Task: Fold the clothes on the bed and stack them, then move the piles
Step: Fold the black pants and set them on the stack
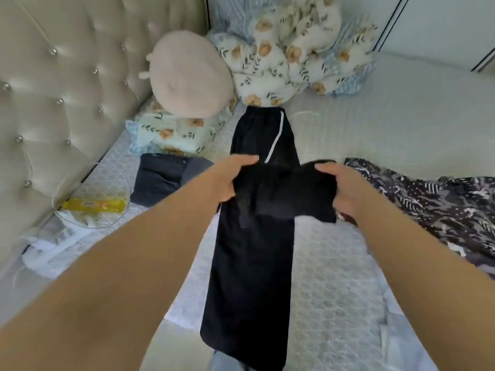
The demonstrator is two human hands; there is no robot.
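Observation:
Black trousers (pixel 249 277) with a white side stripe lie lengthwise down the middle of the bed, waistband at the far end. My left hand (pixel 227 178) and my right hand (pixel 345 188) each grip one end of a folded-over part of the black fabric (pixel 284 194), held a little above the trousers' middle. A folded dark garment (pixel 160 180) lies to the left on the bed. A crumpled black-and-white patterned garment (pixel 434 202) lies to the right.
A tufted beige headboard (pixel 53 103) runs along the left. A round beige cushion (pixel 187 76) and floral pillows and bedding (pixel 289 54) sit at the far end. A yellow item on a clear plate (pixel 93 204) and white papers (pixel 51 245) lie at the left edge.

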